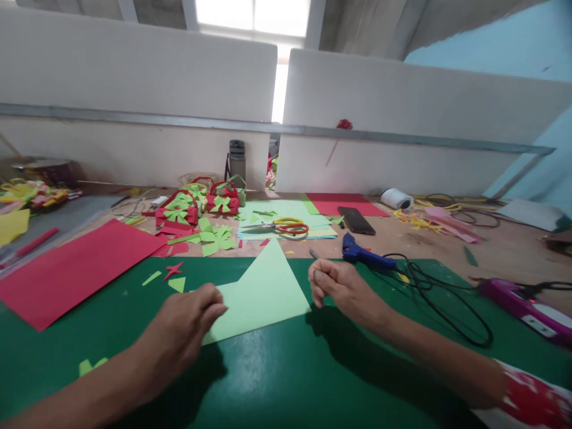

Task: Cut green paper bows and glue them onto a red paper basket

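Observation:
A light green paper sheet [263, 292] with a pointed top lies on the green mat [259, 381] in front of me. My left hand [190, 319] is closed over the sheet's left end, fingers curled; whatever they hold, if anything, is hidden. To the right of the sheet, my right hand [335, 286] is closed round a thin grey pen-like stick [313, 253], its end poking out above the fingers. Scissors [290, 226] with yellow and red handles rest on a stack of pale paper [268, 208] beyond the sheet. A blue glue gun [366, 255] lies past my right hand.
Red paper [84, 268] lies at left, near green and red scraps [176, 284]. Small red paper baskets [179, 211] and a bottle [236, 164] stand at the back. A phone [356, 220], black cable [429, 292] and purple power strip [527, 307] are at right.

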The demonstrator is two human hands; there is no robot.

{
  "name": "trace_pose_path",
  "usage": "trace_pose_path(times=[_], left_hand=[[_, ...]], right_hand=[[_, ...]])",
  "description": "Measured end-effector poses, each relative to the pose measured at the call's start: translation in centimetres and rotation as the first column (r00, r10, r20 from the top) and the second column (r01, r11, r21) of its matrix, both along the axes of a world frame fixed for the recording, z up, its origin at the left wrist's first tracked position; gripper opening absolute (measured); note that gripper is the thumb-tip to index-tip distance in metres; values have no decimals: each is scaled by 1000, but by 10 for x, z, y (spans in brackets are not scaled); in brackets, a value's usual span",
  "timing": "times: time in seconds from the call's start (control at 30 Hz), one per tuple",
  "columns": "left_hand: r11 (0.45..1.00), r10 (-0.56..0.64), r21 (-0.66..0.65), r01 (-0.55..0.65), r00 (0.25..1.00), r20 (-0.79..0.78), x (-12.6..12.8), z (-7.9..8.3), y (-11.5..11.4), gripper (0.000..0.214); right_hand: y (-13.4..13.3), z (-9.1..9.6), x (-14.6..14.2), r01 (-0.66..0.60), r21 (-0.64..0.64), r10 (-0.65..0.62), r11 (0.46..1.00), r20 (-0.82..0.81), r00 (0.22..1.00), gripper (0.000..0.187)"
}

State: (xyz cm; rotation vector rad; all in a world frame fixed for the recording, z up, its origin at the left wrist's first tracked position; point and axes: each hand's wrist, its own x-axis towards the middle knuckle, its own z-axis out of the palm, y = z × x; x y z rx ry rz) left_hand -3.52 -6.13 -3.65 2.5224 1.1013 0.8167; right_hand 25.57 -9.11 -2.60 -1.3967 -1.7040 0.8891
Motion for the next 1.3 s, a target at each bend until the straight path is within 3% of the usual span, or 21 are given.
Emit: trace_pose_path(times=[0.1,0.2,0.33,0.5,0.63,0.8,0.9,1.0,1.1,1.2,1.3], left_hand=[[984,-99,-143,108,993,67,43,2,11,36],[954,-133,-258,154,986,98,66,-4,21,37],[912,-134,-374,171,983,122,75,-18,23,38],[929,-196,-310,203,979,54,71,-33,18,32],[907,-216,-334,256,964,152,71,-24,20,27],[777,-78,-564,281,931,356,80,-4,26,26],[737,-35,-609,293,916,399,90,1,26,27],[751,-113,-552,362,895,432,99,4,25,18],[847,-132,-434,308,912,389,102,5,26,16],[951,-203,-183,251,948,246,100,1,29,25],[944,-313,133,302,947,72,96,-8,31,31]], right_hand=[[15,-7,-13,2,-76,-15,997,-168,986,40],[21,-13,-15,25,-115,-53,993,-250,967,46],[19,-14,-12,106,-123,-137,987,-284,949,42],[19,-14,-5,112,-137,-152,984,-323,934,34],[21,-14,-1,58,-153,-115,986,-393,912,35],[18,-11,-9,0,-147,-63,989,-427,902,31],[13,-8,-16,-17,-141,-42,990,-407,912,28],[9,-4,-21,-30,-136,-24,990,-381,924,24],[5,-2,-22,-44,-127,-5,991,-364,931,22],[3,0,-22,-45,-119,1,992,-347,938,20],[-1,-3,-20,-38,-94,8,995,-305,952,17]])
